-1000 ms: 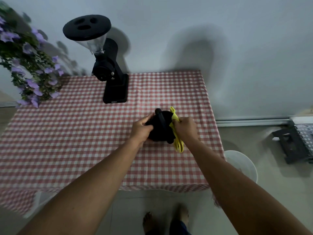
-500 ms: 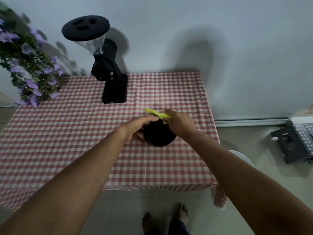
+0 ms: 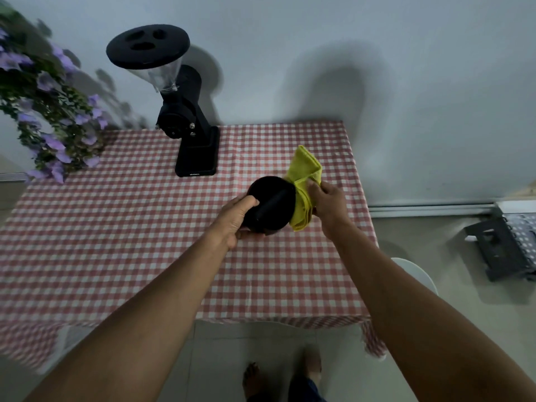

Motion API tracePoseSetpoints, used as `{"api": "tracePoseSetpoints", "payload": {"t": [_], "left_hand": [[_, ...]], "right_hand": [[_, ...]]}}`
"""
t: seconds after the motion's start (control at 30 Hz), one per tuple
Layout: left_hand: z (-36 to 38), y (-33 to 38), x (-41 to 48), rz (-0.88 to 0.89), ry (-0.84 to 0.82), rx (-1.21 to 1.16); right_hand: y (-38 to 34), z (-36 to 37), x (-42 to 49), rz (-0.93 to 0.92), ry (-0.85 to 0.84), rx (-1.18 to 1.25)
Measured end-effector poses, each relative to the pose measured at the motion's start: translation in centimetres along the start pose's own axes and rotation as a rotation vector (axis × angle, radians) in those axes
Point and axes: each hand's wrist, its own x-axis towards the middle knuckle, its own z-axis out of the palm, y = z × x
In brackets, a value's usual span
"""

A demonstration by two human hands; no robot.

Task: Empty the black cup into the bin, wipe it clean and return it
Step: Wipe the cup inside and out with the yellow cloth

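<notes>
The black cup (image 3: 271,203) is held tilted above the checked table (image 3: 130,242), its handle facing me. My left hand (image 3: 236,220) grips its left and lower side. My right hand (image 3: 327,203) is closed on a yellow cloth (image 3: 304,181) pressed against the cup's right side, with a loose fold sticking up behind. The white bin (image 3: 417,275) stands on the floor to the right of the table, mostly hidden behind my right forearm.
A black grinder (image 3: 185,111) with a clear hopper stands at the table's back. Purple flowers (image 3: 49,111) hang over the left back corner. A dark folding stool (image 3: 504,248) sits on the floor at the right. My bare feet (image 3: 278,375) show below the table edge.
The cloth has swung from the top of the cup to its right side, and more of it now sticks up. The cup has turned so its handle faces me.
</notes>
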Motion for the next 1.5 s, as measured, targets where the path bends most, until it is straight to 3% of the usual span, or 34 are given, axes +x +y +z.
{"api": "tracePoseSetpoints", "payload": {"t": [0.13,0.3,0.5,0.67,0.8,1.07,1.23,1.33,1.5], "left_hand": [[-0.1,0.5,0.1,0.013,-0.016,0.026],[0.1,0.4,-0.1,0.001,-0.101,0.148],[-0.4,0.7,-0.1,-0.093,-0.207,0.220],[-0.3,0.5,-0.1,-0.061,-0.174,0.172],[-0.7,0.2,0.0,-0.068,-0.141,0.096],[-1.1,-0.3,0.0,-0.041,-0.141,0.111],[-0.5,-1.0,-0.4,-0.013,-0.090,0.008],[0.1,-0.9,-0.6,0.053,-0.057,-0.006],[0.6,-0.9,-0.5,0.218,0.040,-0.070]], "right_hand": [[-0.1,0.5,-0.7,0.043,-0.175,-0.045],[-0.2,1.1,0.2,-0.110,-0.162,-0.325],[-0.9,1.6,-0.3,-0.240,-0.191,-0.406],[-0.5,1.8,-0.2,-0.375,-0.090,-0.515],[-0.1,1.2,-0.2,-0.344,-0.051,-0.430],[-0.8,1.5,0.0,-0.288,-0.285,-0.552],[-0.7,1.3,-0.9,-0.274,-0.239,-0.788],[0.0,1.4,-1.7,-0.229,-0.167,-0.798],[0.3,2.8,-1.6,0.170,-0.136,-0.565]]}}
